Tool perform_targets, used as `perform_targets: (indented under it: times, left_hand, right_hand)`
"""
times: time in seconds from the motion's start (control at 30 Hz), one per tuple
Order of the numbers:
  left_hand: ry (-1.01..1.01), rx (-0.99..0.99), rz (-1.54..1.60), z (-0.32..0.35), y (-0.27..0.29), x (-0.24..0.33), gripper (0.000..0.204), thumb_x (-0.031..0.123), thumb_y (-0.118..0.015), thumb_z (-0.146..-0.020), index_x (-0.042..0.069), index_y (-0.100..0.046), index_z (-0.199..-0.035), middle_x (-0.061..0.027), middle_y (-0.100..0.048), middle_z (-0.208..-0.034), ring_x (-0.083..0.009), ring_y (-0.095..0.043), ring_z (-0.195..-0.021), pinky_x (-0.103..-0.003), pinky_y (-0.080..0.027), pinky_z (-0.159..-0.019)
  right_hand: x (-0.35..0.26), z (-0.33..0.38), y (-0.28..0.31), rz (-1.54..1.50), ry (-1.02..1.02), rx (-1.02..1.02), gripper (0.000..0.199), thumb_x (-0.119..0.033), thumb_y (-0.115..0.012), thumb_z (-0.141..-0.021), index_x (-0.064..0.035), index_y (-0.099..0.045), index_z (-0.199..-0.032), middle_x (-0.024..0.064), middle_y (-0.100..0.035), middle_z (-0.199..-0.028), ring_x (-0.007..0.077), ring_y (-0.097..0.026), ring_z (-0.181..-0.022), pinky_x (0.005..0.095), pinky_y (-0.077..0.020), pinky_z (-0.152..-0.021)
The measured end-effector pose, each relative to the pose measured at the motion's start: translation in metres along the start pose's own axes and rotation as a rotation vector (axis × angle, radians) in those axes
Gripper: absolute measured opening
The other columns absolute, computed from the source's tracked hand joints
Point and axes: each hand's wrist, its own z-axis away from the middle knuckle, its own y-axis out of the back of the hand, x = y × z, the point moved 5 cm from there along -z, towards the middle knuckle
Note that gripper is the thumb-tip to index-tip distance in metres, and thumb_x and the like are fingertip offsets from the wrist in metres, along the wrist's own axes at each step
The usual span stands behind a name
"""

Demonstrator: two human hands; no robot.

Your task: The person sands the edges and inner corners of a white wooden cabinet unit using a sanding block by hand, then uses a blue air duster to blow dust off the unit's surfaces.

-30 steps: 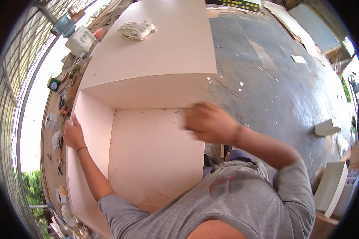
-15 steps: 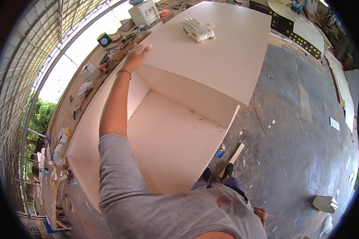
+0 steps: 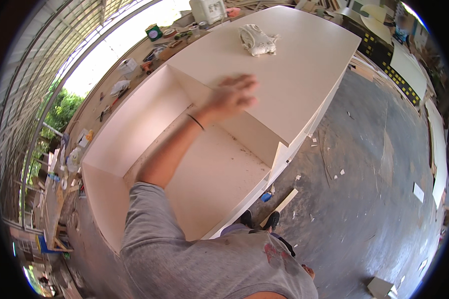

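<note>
A large white cabinet carcass [image 3: 304, 84] lies in front of me, with an open compartment [image 3: 214, 174] on the near side and a flat panel beyond it. My left hand [image 3: 237, 94] is over the panel's near edge, blurred by motion, its fingers stretched out and holding nothing. Whether it touches the panel is unclear. Farther up the panel lies a crumpled whitish cloth [image 3: 257, 41]. At my right side only a sliver of my right hand [image 3: 308, 271] shows; its fingers are hidden behind my shirt.
Left of the cabinet runs a workbench [image 3: 92, 127] with tools, bags and a green tin [image 3: 153, 33]. A white plastic container [image 3: 208, 11] stands at its far end. On the grey floor [image 3: 354, 199] lie a wooden strip [image 3: 282, 205], a blue object [image 3: 266, 197] and scraps.
My left hand has left the cabinet's far-left edge and swung right across the panel. The view has shifted, uncovering more of the compartment's left wall. My right hand is more hidden now.
</note>
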Motion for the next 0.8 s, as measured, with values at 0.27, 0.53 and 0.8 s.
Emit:
perform_targets:
  times: [0.27,0.53,0.8]
  left_hand:
    - [-0.761,0.281,0.18,0.036,-0.022,0.223,0.062,0.064,-0.032,-0.091,0.02,-0.047,-0.134,-0.004,-0.036,-0.148,-0.0198,-0.036,-0.135,-0.051,-0.017,-0.11]
    - [0.69,1.297,0.307,0.075,0.007,-0.125,0.06,0.04,-0.029,-0.1,-0.004,-0.027,-0.141,-0.0247,-0.028,-0.145,-0.0341,-0.025,-0.137,-0.042,-0.018,-0.113]
    - [1.004,1.221,0.991,0.045,-0.014,-0.227,0.07,0.041,-0.038,-0.097,-0.007,-0.018,-0.144,-0.0175,-0.016,-0.153,-0.0287,-0.018,-0.141,-0.036,-0.018,-0.113]
  right_hand:
    - [-0.069,-0.05,-0.006,-0.138,0.094,-0.116,0.013,-0.009,-0.064,-0.075,0.0024,-0.063,-0.08,0.0041,-0.057,-0.062,0.0122,-0.054,-0.058,0.0268,-0.0433,-0.053]
    - [-0.081,-0.048,-0.015,-0.234,0.367,-0.122,0.019,-0.016,-0.068,-0.077,0.0006,-0.065,-0.086,0.0033,-0.06,-0.066,0.0105,-0.054,-0.058,0.0263,-0.0439,-0.052]
    - [-0.095,-0.045,-0.037,0.002,0.202,-0.005,0.02,-0.016,-0.068,-0.077,0.0008,-0.065,-0.087,0.0033,-0.061,-0.067,0.0105,-0.054,-0.058,0.0263,-0.0442,-0.053]
